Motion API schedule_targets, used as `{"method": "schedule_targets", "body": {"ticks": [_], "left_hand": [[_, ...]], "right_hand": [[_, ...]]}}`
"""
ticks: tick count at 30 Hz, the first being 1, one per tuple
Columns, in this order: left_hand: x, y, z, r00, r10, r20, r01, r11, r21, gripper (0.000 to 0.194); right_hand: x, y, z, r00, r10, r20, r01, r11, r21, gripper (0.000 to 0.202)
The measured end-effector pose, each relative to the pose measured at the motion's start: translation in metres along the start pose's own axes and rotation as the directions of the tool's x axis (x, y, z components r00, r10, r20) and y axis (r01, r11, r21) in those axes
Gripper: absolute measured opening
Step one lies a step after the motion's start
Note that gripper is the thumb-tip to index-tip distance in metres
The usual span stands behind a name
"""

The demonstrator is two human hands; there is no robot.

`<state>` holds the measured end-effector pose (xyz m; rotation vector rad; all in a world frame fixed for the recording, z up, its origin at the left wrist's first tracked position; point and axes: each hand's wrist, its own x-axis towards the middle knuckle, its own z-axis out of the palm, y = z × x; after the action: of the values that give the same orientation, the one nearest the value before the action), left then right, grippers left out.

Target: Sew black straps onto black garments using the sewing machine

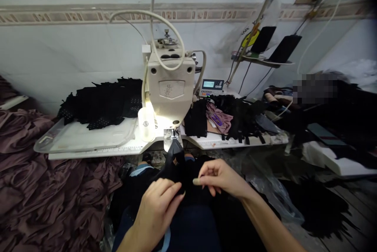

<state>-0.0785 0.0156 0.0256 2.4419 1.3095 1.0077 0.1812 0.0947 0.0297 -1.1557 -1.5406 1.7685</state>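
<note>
A piece of black fabric (175,154) runs from under the presser foot (174,134) of a sewing machine (171,87) down toward my lap. My left hand (160,203) is closed on this black fabric, its thumb and forefinger close together at the cloth. To the right, my right hand (219,177) is held over the dark cloth with curled fingers and the thumb drawn in toward them. What its fingertips hold, if anything, I cannot make out against the black. The machine's lamp lights the needle area.
Black cut pieces (106,101) lie on a clear plastic tray (85,142) at the left. Mauve fabric (55,177) is heaped below it. Right of the machine are more black pieces (196,120), a mauve bundle (219,116) and a control panel (211,86). Black thread cones (284,49) stand behind.
</note>
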Motion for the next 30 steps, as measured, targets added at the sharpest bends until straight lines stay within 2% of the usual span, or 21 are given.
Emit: {"method": "schedule_targets", "body": {"ticks": [2,4,6,9,13,15,18,21,23,27,30], "left_hand": [[0.019,0.003,-0.003,0.98,0.085,-0.182,-0.05,0.98,0.192,0.035],[0.038,0.007,0.001,0.959,0.128,-0.253,-0.027,0.929,0.368,0.044],[0.054,0.009,0.011,0.953,0.108,-0.283,0.047,0.87,0.49,0.044],[0.066,0.006,0.025,0.946,0.069,-0.316,0.128,0.819,0.559,0.04],[0.066,-0.006,0.027,0.927,0.172,-0.334,0.038,0.842,0.539,0.036],[0.064,-0.014,0.021,0.916,0.23,-0.327,-0.035,0.86,0.508,0.038],[0.062,-0.024,0.012,0.905,0.294,-0.306,-0.123,0.872,0.474,0.04],[0.063,-0.028,0.007,0.899,0.328,-0.289,-0.174,0.876,0.449,0.036],[0.064,-0.028,0.007,0.892,0.339,-0.299,-0.185,0.877,0.443,0.034],[0.064,-0.026,0.007,0.882,0.352,-0.312,-0.171,0.858,0.484,0.036],[0.064,-0.024,0.008,0.895,0.336,-0.295,-0.152,0.849,0.507,0.045]], "right_hand": [[0.001,0.001,0.012,0.995,0.023,0.093,-0.021,0.999,-0.028,0.043],[0.004,0.005,0.024,0.988,0.035,0.151,-0.03,0.999,-0.035,0.046],[0.008,0.013,0.036,0.982,0.051,0.18,-0.049,0.999,-0.016,0.049],[0.011,0.027,0.051,0.979,0.09,0.183,-0.099,0.994,0.042,0.05],[0.003,0.024,0.06,0.981,0.102,0.166,-0.121,0.987,0.109,0.046],[-0.001,0.009,0.059,0.991,0.042,0.128,-0.055,0.993,0.102,0.042],[0.0,-0.021,0.051,0.993,-0.118,-0.006,0.118,0.992,0.041,0.039],[0.016,-0.047,0.039,0.95,-0.273,-0.154,0.271,0.962,-0.035,0.036],[0.033,-0.059,0.032,0.91,-0.356,-0.211,0.344,0.935,-0.093,0.033],[0.068,-0.066,0.023,0.821,-0.494,-0.287,0.431,0.865,-0.256,0.029],[0.083,-0.061,0.021,0.809,-0.488,-0.328,0.411,0.868,-0.277,0.029]]}}
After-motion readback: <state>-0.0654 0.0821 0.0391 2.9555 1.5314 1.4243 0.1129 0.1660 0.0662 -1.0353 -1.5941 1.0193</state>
